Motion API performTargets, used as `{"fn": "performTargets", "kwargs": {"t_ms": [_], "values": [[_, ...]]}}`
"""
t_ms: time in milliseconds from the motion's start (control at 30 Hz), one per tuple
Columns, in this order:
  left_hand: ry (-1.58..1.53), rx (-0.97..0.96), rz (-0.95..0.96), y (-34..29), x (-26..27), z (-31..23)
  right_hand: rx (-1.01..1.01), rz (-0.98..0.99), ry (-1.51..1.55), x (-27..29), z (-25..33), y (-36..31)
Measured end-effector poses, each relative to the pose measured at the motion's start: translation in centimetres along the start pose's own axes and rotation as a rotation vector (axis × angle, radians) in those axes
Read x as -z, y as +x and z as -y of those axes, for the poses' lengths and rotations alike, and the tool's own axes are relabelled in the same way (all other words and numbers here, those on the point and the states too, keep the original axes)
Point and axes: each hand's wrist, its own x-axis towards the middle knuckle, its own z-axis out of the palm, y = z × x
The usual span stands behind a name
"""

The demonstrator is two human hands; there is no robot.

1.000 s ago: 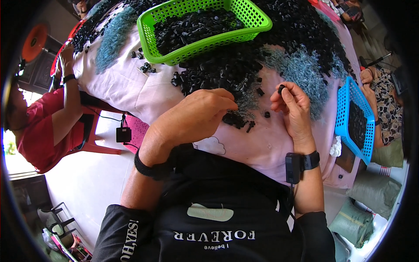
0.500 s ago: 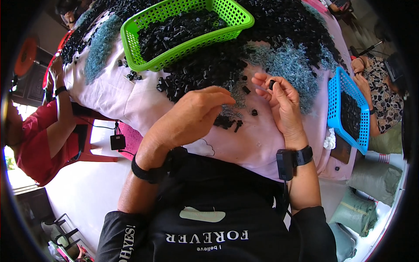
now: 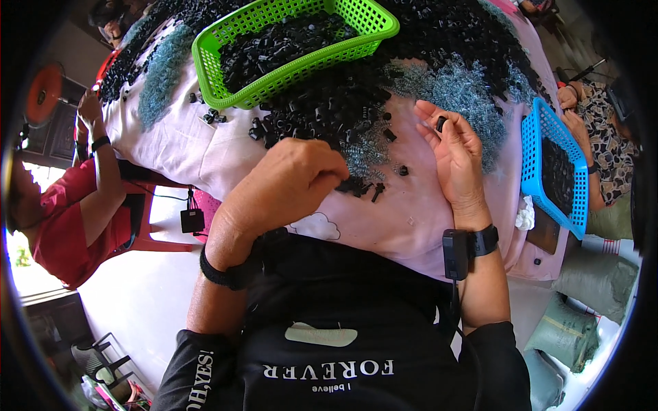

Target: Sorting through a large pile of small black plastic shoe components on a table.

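Observation:
My right hand is raised palm-up over the cloth, pinching a small black plastic piece between thumb and forefinger; its other fingers are loosely spread. To its left, my left hand has its back to me with the fingers curled downward and closed. Whatever those fingers hold, if anything, is hidden. Beyond both hands lies a heap of small black plastic parts. Small silvery-blue coil springs are piled behind my right hand, and several more lie among the black parts between the hands.
A green basket of black parts stands on the pink cloth at the far side. At the right edge leans a blue basket, near crumpled white tissue. Co-workers sit left and right. Sacks lie lower right.
My left hand has drawn back leftward, away from the right hand, and its fingers have curled down. My right hand has shifted slightly right, still pinching the black plastic piece.

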Motion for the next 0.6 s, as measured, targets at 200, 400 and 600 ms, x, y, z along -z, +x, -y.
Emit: {"fn": "performTargets", "kwargs": {"t_ms": [200,400,600], "values": [[0.128,0.053,0.034,-0.1,-1.0,0.3,0.062,-0.04,-0.051,0.6,-0.5,0.3],[0.264,0.097,-0.082,0.7,-1.8,0.0,0.1,-0.148,-0.053,0.5,0.3,0.3],[0.146,0.057,-0.126,2.4,-1.5,-1.4,0.244,-0.507,-0.116,1.5,0.8,0.2]]}}
